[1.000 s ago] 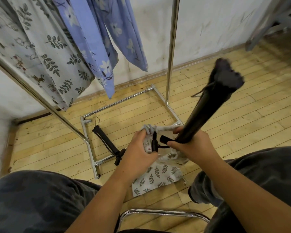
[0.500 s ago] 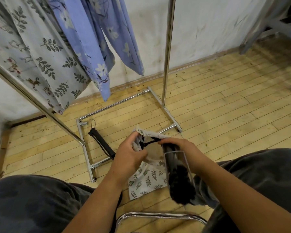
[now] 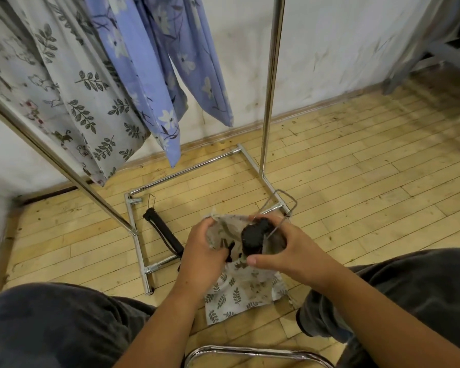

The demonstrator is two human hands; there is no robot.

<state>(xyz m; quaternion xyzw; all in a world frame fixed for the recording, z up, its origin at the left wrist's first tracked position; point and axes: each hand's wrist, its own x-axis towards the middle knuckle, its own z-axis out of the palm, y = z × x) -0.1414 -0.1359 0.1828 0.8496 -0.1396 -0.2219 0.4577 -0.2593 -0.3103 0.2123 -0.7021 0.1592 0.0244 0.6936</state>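
Cloth and hanger hover over scuffed yellow floorboards.

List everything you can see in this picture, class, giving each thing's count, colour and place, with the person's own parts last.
rack: one, chrome, by the wall
leaf cloths: at least two, white with dark prints, hanging on the rack, left
blue cloths: at least two, blue with white flowers, hanging beside them
floor hanger: one, black, at the rack's base
held hanger: one, black with wire hook, in the right hand
held cloth: one, white with leaves, in the left hand
floor: one, yellow wood
wall: one, white, behind
chair frame: one, chrome, bottom edge
grey frame: one, top right
legs: two, dark trousers, bottom corners
left hand: one, gripping the cloth
right hand: one, holding the hanger
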